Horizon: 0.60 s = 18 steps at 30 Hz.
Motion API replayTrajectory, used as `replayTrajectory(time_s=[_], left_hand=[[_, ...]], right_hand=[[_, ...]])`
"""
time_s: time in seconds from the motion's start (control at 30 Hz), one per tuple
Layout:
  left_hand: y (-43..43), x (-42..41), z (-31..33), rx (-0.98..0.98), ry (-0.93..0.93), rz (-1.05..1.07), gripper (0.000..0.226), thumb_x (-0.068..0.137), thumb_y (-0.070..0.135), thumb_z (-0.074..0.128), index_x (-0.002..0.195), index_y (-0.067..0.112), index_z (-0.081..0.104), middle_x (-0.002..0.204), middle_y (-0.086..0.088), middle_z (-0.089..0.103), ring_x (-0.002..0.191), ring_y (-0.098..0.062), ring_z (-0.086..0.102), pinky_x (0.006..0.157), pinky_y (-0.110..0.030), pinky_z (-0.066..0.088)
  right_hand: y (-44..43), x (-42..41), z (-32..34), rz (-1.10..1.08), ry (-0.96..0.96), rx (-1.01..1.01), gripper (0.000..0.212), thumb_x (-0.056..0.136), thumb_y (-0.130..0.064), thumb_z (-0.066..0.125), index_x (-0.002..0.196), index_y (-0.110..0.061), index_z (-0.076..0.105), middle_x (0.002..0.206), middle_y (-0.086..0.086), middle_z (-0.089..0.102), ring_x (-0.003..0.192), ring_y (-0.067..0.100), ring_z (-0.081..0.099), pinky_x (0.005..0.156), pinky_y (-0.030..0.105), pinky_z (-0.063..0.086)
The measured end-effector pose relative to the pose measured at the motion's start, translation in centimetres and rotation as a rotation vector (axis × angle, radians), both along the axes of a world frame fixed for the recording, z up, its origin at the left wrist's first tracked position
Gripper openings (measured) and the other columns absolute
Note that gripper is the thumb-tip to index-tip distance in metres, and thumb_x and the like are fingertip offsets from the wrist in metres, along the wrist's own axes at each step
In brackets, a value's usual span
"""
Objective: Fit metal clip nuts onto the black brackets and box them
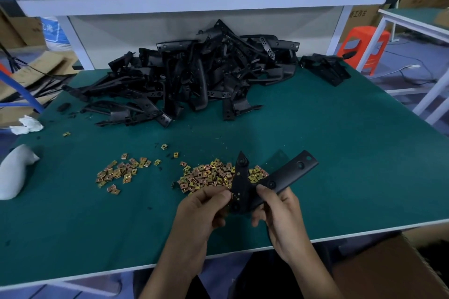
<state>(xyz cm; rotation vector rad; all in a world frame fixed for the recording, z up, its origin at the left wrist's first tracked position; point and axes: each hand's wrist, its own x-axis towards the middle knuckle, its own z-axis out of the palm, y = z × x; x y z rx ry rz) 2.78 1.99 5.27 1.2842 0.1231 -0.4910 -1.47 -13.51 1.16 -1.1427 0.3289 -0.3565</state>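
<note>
**Early stage, large backlog left**

One black bracket (274, 182) is held over the near table edge. It is gripped by the right hand (281, 216) and pinched at its lower end by the curled fingers of the left hand (201, 211). A nut there cannot be confirmed. Clip nuts (213, 175) are heaped just beyond. The bracket pile (194, 75) is judged unprocessed. The cardboard box (388, 269) contents are hidden.

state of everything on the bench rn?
held bracket: off the table, gripped by both hands
left hand: pinches bracket's near end
right hand: grips bracket from the right
bracket pile: heaped at table's far side
clip nuts: loose in two patches on the table
</note>
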Motion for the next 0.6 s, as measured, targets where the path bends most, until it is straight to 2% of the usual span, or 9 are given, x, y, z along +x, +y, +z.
replayTrajectory(time_s=[0.1, 0.2, 0.27, 0.33, 0.47, 0.53, 0.6], left_hand=[[-0.1, 0.1, -0.3, 0.019, 0.048, 0.034, 0.025, 0.09, 0.007, 0.07, 0.072, 0.022, 0.08, 0.066, 0.002, 0.066, 0.053, -0.005, 0.056, 0.048, -0.021, 0.043], [-0.2, -0.1, -0.6, 0.036, 0.085, 0.025, 0.022, 0.089, 0.013, 0.072, 0.074, 0.026, 0.081, 0.071, 0.006, 0.07, 0.056, -0.001, 0.059, 0.053, -0.024, 0.041], [-0.3, -0.4, -0.8, 0.089, 0.054, 0.023, 0.025, 0.09, 0.014, 0.072, 0.074, 0.032, 0.08, 0.076, 0.007, 0.074, 0.059, 0.0, 0.062, 0.054, -0.023, 0.043], [-0.5, -0.6, -0.9, 0.153, -0.006, 0.023, 0.027, 0.09, 0.015, 0.072, 0.076, 0.036, 0.079, 0.076, 0.006, 0.075, 0.058, -0.001, 0.06, 0.049, -0.02, 0.043], [-0.6, 0.5, -0.5, 0.288, -0.232, -0.059, 0.019, 0.094, 0.023, 0.068, 0.083, 0.034, 0.079, 0.074, 0.01, 0.073, 0.059, 0.003, 0.058, 0.053, -0.013, 0.044], [-0.6, 2.2, 0.0, 0.39, -0.416, -0.118, 0.022, 0.099, 0.028, 0.06, 0.086, 0.032, 0.078, 0.08, 0.013, 0.074, 0.072, 0.006, 0.062, 0.064, -0.011, 0.047], [-0.7, 4.6, 0.1, 0.649, -0.645, -0.102, 0.022, 0.102, 0.03, 0.055, 0.096, 0.036, 0.075, 0.097, 0.02, 0.074, 0.092, 0.003, 0.064, 0.081, -0.017, 0.049]], right_hand=[[0.1, 0.0, -0.3, -0.025, 0.007, -0.083, 0.034, 0.099, -0.003, 0.06, 0.067, -0.018, 0.061, 0.057, 0.013, 0.056, 0.044, 0.022, 0.053, 0.043, 0.032, 0.046], [0.1, 0.0, -0.7, -0.06, 0.012, -0.166, 0.025, 0.098, -0.006, 0.063, 0.074, -0.009, 0.056, 0.054, 0.013, 0.055, 0.045, 0.025, 0.053, 0.049, 0.033, 0.047], [0.1, 0.0, -1.0, -0.081, 0.01, -0.239, 0.023, 0.098, -0.007, 0.065, 0.077, -0.004, 0.057, 0.054, 0.016, 0.057, 0.048, 0.027, 0.057, 0.051, 0.032, 0.048], [0.3, -0.1, -1.2, -0.096, 0.009, -0.27, 0.022, 0.097, -0.011, 0.068, 0.078, -0.004, 0.058, 0.054, 0.017, 0.059, 0.049, 0.028, 0.058, 0.053, 0.033, 0.049], [0.3, 0.1, -1.0, -0.097, -0.017, -0.171, 0.023, 0.095, -0.017, 0.07, 0.075, -0.018, 0.06, 0.055, 0.016, 0.057, 0.048, 0.026, 0.054, 0.051, 0.031, 0.048], [0.2, 0.4, -0.8, -0.063, -0.013, -0.128, 0.023, 0.092, -0.021, 0.072, 0.071, -0.024, 0.062, 0.055, 0.014, 0.056, 0.046, 0.024, 0.053, 0.048, 0.03, 0.047], [0.3, 0.5, -0.9, -0.048, 0.005, -0.131, 0.02, 0.087, -0.026, 0.072, 0.069, -0.026, 0.063, 0.054, 0.014, 0.056, 0.045, 0.024, 0.053, 0.047, 0.031, 0.047]])
